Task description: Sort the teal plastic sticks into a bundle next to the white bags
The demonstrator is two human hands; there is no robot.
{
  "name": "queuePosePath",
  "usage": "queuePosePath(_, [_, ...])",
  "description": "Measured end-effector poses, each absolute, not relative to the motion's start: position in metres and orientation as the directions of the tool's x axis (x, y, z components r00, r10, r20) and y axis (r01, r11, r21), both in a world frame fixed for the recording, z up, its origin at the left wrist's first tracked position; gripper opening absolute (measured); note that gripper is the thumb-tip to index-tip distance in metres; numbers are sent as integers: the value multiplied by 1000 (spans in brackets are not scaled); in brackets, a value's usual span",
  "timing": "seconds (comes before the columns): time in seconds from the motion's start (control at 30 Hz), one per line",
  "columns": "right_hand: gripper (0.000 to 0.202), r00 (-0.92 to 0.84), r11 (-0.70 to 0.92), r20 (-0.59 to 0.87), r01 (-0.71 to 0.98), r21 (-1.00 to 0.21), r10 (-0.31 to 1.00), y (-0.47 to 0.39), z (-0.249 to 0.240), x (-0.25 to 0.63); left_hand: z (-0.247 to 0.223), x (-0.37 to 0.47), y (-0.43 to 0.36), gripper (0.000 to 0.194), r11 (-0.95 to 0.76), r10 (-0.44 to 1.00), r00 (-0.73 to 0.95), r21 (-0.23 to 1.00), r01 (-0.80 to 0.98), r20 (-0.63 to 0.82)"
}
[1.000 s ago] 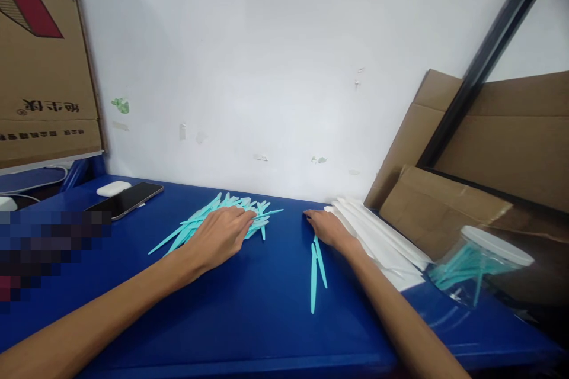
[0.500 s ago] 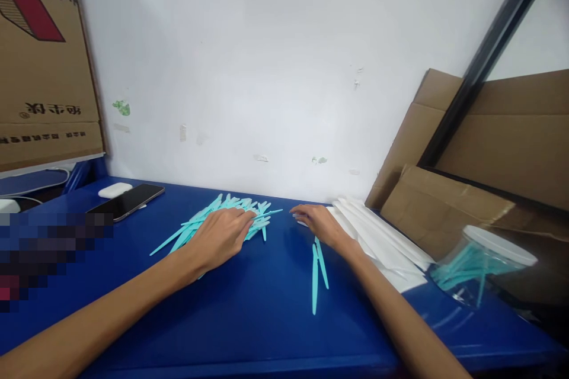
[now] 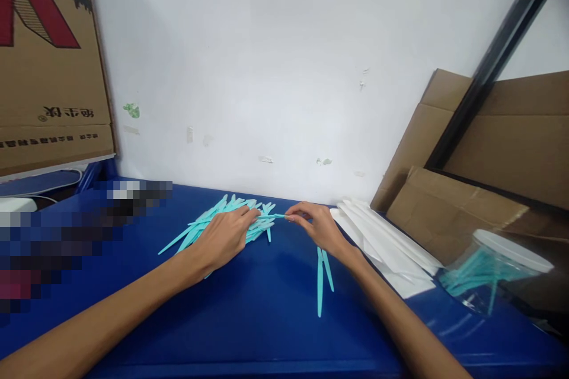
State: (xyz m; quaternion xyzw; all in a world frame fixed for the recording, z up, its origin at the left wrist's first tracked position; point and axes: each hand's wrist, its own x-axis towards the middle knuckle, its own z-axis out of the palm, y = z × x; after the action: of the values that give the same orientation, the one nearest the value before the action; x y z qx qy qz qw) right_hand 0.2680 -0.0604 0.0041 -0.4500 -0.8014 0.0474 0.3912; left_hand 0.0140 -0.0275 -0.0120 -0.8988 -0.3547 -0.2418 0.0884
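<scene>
My left hand point(image 3: 229, 228) pinches one end of a slim teal stick that looks like an eyebrow razor point(image 3: 273, 216). The fingers of my right hand point(image 3: 315, 222) are closed on its other end, so it lies level between both hands. Under and behind my left hand spreads a pile of similar teal razors point(image 3: 217, 207) with paler tips, partly covered by the hand. Two more razors point(image 3: 320, 284) lie on the table below my right wrist, their upper ends partly hidden.
White paper-like sheets or sleeves point(image 3: 386, 249) lie right of my right hand. Beyond them a clear tub point(image 3: 484, 272) with a white lid holds teal sticks. Cardboard point(image 3: 457, 201) leans at the right, and a printed carton point(image 3: 53, 83) stands left. The blue table point(image 3: 267, 320) meets a white wall.
My right hand has closed on the free end of the razor, which only my left hand held before. The whole view has shifted slightly.
</scene>
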Motion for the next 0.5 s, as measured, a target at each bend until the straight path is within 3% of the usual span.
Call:
queuePosePath(0.23, [14,-279,624,612,626,-469,740,-66,3,258,-17,16,-29,31,-811,527,656,89,579,540])
queuePosePath(0.5, [16,-294,639,607,593,-490,739,-72,-1,243,-23,14,-31,33,-843,471,692,48,536,548])
